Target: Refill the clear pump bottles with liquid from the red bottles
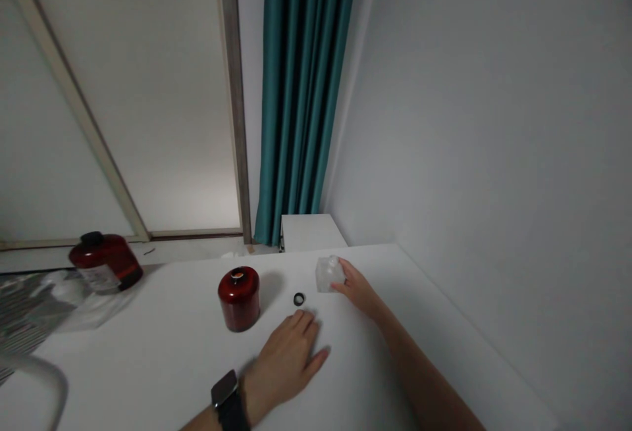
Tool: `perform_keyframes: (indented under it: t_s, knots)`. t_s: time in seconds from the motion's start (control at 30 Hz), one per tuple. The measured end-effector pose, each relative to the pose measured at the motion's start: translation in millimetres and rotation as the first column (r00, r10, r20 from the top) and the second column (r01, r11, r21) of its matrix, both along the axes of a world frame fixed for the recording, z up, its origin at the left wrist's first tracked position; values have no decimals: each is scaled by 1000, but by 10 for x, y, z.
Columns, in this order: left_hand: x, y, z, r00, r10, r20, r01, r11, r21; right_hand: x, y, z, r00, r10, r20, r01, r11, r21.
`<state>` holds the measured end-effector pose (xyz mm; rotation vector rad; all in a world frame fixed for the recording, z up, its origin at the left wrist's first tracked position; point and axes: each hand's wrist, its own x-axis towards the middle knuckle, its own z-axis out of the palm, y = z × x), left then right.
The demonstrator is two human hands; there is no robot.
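Note:
My right hand (356,289) grips a small translucent plastic container (326,274) from its right side, over the far part of the white table (182,358). Its exact kind is hard to make out. On the near side, my left hand (286,355), with a black watch at the wrist, rests palm down with fingers stretched and thumb apart, holding nothing. Just beyond its fingertips lies a small black ring (299,299). To the left stands a dark red glossy bottle (240,301), upright, with a small opening or fitting on top.
Another dark red bottle (106,261) with a black cap and a label is at the table's left, beside clear plastic wrapping (62,293). A curved pale tube (47,372) is at the lower left. Beyond the table are a white cabinet (311,232) and green curtain (301,89); a wall bounds the right.

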<state>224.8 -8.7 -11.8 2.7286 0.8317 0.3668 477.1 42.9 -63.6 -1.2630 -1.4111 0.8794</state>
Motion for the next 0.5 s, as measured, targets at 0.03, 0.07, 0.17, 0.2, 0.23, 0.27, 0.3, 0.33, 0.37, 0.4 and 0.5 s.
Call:
perform_keyframes:
  t_s: [0.03, 0.07, 0.17, 0.2, 0.23, 0.27, 0.3, 0.33, 0.37, 0.4, 0.5]
  knots:
    - [-3, -7, 7, 1000, 0, -12, 0, 1000, -2, 1, 67, 1, 1000, -9, 9, 9, 1000, 5]
    - [-9, -12, 11, 1000, -4, -25, 4, 1000, -6, 4, 133, 3, 1000, -20, 18, 20, 1000, 10]
    - [-36, -8, 24, 998, -16, -54, 15, 999, -35, 17, 323, 5, 998, -47, 43, 46, 999, 13]
    - [-47, 0, 31, 998, -23, -59, 20, 998, -52, 18, 383, 4, 998, -47, 49, 47, 999, 11]
    - [-56, 11, 39, 998, -30, -63, 25, 997, -70, 17, 442, 4, 998, -43, 55, 42, 999, 8]
    - [-63, 24, 48, 997, -36, -64, 30, 996, -88, 12, 496, 4, 998, -34, 59, 33, 999, 6]
    - [-70, 37, 56, 997, -41, -65, 34, 994, -103, 4, 544, 5, 998, -21, 63, 20, 1000, 5]
    - [-74, 50, 61, 997, -48, -66, 40, 992, -117, -6, 585, 9, 998, -5, 68, 5, 1000, 4]
    - [-78, 62, 63, 996, -53, -66, 44, 991, -129, -16, 619, 13, 997, 10, 73, -11, 1000, 5]
    - [-80, 72, 63, 996, -56, -65, 47, 989, -137, -27, 643, 17, 997, 25, 78, -25, 1000, 7]
    - [-86, 97, 58, 996, -71, -59, 62, 987, -151, -40, 668, 19, 993, 47, 111, -49, 999, 18]
